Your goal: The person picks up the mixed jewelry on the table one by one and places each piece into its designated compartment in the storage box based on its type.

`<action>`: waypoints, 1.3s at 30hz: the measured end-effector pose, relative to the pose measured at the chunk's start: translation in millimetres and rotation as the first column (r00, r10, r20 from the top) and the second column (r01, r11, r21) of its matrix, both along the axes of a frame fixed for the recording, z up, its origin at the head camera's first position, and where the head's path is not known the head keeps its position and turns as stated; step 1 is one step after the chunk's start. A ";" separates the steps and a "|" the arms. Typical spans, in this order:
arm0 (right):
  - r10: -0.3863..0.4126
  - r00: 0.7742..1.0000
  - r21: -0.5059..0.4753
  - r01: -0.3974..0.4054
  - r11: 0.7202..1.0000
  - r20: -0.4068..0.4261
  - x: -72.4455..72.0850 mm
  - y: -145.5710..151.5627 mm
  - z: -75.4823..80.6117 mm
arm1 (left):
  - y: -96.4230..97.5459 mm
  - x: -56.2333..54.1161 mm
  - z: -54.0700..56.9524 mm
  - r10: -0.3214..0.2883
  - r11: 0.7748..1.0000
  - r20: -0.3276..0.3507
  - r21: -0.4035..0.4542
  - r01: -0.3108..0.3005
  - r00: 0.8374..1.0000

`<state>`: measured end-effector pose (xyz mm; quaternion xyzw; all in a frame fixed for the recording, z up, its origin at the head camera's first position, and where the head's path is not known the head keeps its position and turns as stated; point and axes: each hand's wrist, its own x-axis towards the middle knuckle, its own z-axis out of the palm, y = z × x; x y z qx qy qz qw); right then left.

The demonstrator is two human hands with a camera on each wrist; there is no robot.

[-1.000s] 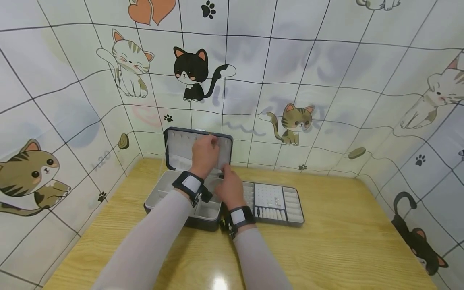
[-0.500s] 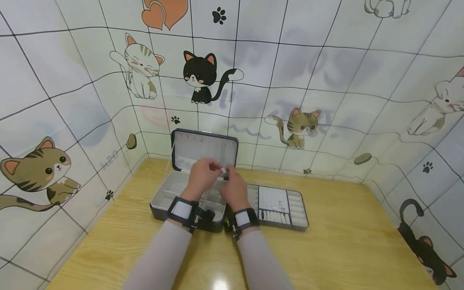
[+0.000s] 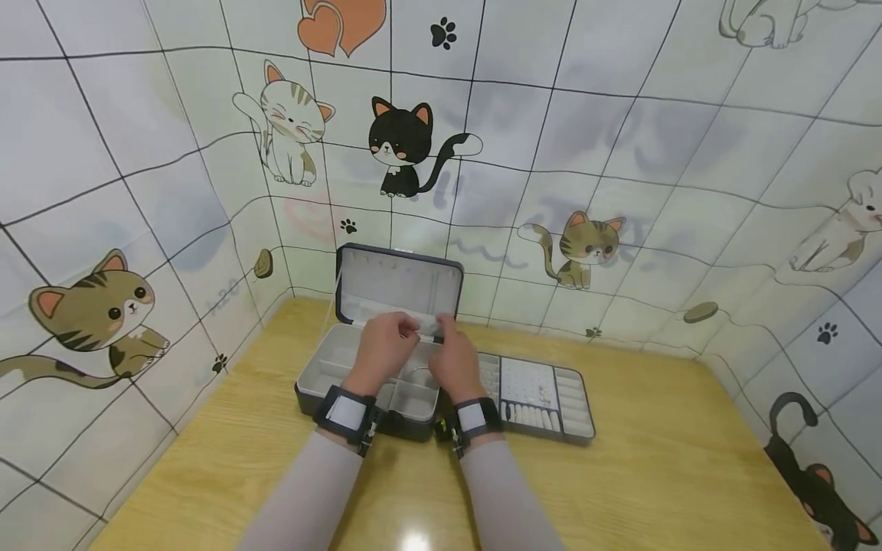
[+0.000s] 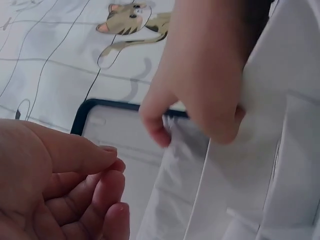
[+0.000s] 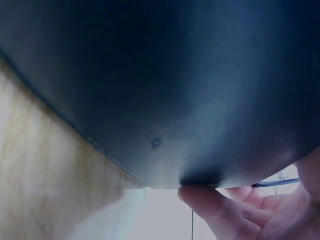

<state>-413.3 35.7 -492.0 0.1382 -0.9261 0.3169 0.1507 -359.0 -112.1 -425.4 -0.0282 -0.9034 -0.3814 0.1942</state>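
Note:
A dark-edged jewelry box (image 3: 406,432) stands open on the table, its grey interior split into compartments. My left hand (image 3: 387,346) is in front of the raised lid (image 3: 400,279). Its thumb meets the index fingertip and the other fingers curl; nothing shows between them in the left wrist view. At the lid's lower right, my right hand (image 3: 457,363) pinches the edge of the gathered fabric pocket (image 4: 172,170) with thumb and finger. Thin vertical strands hang down the lid's right side, above the pocket. The right wrist view shows the box's dark outer wall (image 5: 165,90) close up.
A jewelry tray (image 3: 544,394) with ring rolls, a stud panel and long slots lies right of the box. A thin loop (image 3: 416,373) shows in a box compartment. The cat-patterned wall covering (image 3: 524,153) rises behind the wooden table (image 3: 641,459).
My left hand has come down from the upper part of the lid to near its lower edge, beside the right hand. The right hand stays at the lid's lower right corner.

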 end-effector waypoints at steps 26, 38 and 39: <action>0.467 0.867 -0.524 -0.319 0.789 0.176 6.5 75.5 -13.3 | 24.9 10.1 -15.4 -0.111 0.991 -0.056 -0.085 0.106 0.992; 0.553 0.818 -0.757 -0.258 0.600 0.160 24.5 112.8 -9.9 | 50.7 31.3 -5.2 -0.246 0.963 0.003 0.115 0.244 0.969; 0.551 0.819 -0.765 -0.248 0.594 0.162 26.2 115.4 -9.3 | 53.0 33.4 -6.4 -0.254 0.961 0.005 0.116 0.251 0.967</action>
